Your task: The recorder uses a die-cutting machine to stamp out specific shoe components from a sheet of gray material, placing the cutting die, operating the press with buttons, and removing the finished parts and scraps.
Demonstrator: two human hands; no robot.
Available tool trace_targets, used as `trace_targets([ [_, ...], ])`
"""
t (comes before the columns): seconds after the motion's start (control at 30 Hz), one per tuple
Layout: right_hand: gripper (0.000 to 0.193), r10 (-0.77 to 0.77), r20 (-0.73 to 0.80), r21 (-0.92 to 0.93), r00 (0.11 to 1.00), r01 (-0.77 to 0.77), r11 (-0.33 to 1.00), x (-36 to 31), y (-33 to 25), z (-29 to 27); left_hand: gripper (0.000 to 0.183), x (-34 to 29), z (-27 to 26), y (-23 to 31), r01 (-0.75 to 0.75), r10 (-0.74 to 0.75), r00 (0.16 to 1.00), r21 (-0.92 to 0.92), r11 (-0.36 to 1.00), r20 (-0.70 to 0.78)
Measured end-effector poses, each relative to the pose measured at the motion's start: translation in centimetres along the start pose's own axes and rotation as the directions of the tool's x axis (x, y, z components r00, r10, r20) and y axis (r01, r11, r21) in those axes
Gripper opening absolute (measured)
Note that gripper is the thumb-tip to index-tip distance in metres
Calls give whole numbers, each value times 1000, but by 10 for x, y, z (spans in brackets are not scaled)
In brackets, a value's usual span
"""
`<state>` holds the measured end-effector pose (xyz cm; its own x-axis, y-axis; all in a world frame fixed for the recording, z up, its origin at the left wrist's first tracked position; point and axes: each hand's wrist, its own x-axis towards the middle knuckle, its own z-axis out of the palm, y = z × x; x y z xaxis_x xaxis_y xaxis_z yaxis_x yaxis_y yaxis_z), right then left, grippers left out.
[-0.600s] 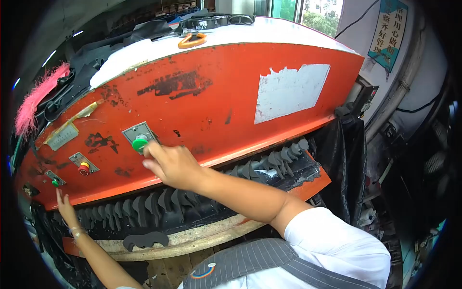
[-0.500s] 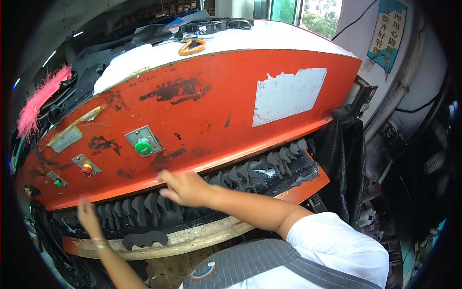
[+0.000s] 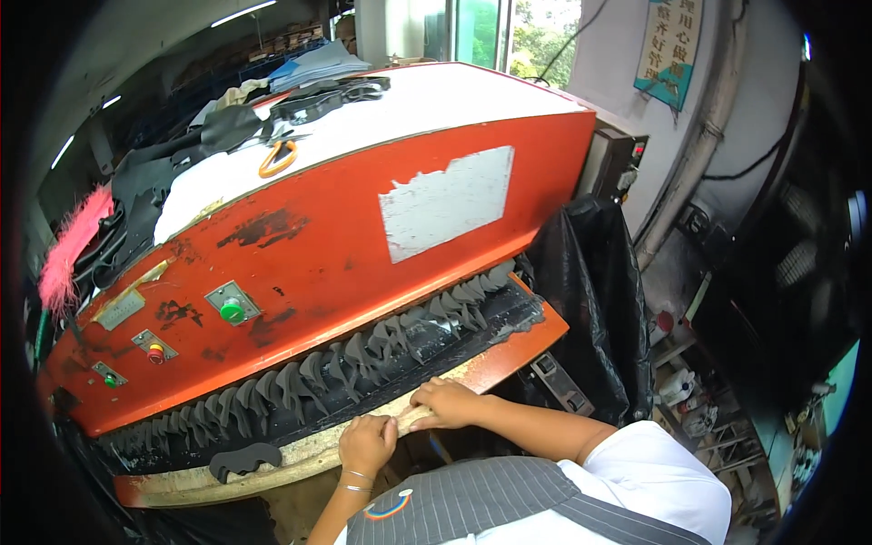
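Observation:
My left hand (image 3: 368, 445) rests at the worn, pale front ledge (image 3: 318, 445) of a red machine, its fingers curled over the edge. Just to its right, my right hand (image 3: 448, 404) also bends its fingers round the same ledge, with the two hands almost meeting. Behind them, a row of dark grey curved foam-like pieces (image 3: 300, 386) stands packed along the black bed (image 3: 363, 395) under the machine's red front. One more dark grey wavy piece (image 3: 243, 461) lies flat on the ledge, left of my left hand.
The red machine body (image 3: 336, 227) carries green buttons (image 3: 232, 311) and a red button (image 3: 155, 353). On its white top lie orange-handled scissors or a similar loop (image 3: 278, 159) and dark sheets (image 3: 150, 177). Black plastic sheeting (image 3: 590, 300) hangs at the right end.
Both hands have come back from the row of grey pieces to the front ledge and closed together there. My view has shifted, so the machine sits further left.

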<state>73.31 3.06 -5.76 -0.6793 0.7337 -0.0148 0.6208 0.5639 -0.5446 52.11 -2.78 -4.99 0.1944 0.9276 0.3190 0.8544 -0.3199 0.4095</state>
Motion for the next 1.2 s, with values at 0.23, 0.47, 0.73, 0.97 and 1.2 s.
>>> trace_targets([
  [0.23,54,-9,-292,-125,957,-29,992,-36,8,13,25,-4,5,9,69,-62,997,146,987,-53],
  [0.47,51,100,-249,-246,963,-162,956,-38,6,14,26,-9,34,11,200,-189,979,200,959,-72],
  [0.73,56,155,-184,-244,971,-198,949,-26,9,17,31,-1,49,-8,232,-242,970,221,947,22],
  [0.97,57,144,-122,-183,982,-165,969,-49,17,39,28,-35,64,5,240,-237,971,179,954,-38],
  [1.2,39,18,241,159,970,-58,985,-98,16,-2,40,-50,16,70,258,-297,882,152,954,366],
])
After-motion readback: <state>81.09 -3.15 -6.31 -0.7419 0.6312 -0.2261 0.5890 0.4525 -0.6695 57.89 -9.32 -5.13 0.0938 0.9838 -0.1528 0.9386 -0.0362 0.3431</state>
